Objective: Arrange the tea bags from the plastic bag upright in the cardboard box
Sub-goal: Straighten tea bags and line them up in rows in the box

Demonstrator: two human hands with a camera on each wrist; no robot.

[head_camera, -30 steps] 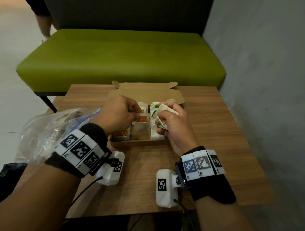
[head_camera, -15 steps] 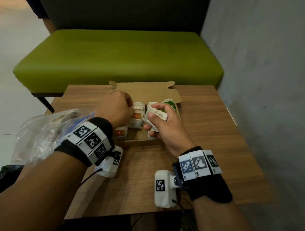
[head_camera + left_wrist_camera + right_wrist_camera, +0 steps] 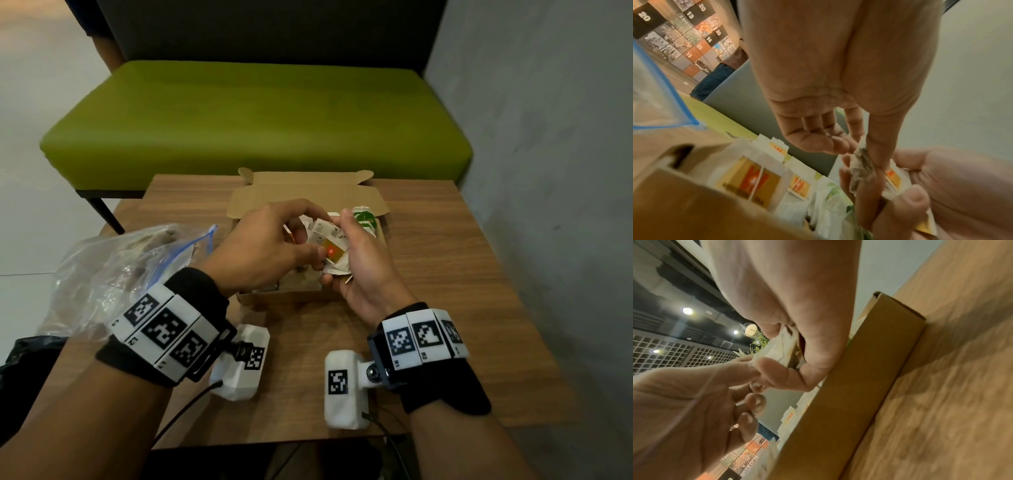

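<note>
The open cardboard box [image 3: 301, 298] sits mid-table, with several white tea bags [image 3: 754, 180] standing upright inside and a green-labelled one [image 3: 364, 219] at its far right. Above the box my right hand [image 3: 356, 260] grips a small stack of tea bags [image 3: 330, 246]. My left hand [image 3: 308, 248] reaches over and pinches one bag of that stack [image 3: 861, 162] between thumb and forefinger. The right wrist view shows the stack [image 3: 783, 345] wedged in the right hand's curled fingers, beside the box wall [image 3: 849, 386]. The clear plastic bag [image 3: 113, 274] lies at the table's left.
The box lid [image 3: 308, 195] lies folded back toward a green bench [image 3: 257, 116]. A grey wall [image 3: 548, 171] runs close along the right of the wooden table [image 3: 445, 274]. The plastic bag overhangs the table's left edge.
My left hand has come up out of the box's left rows and closed on a bag in the right hand's stack. The right hand has turned the stack toward it.
</note>
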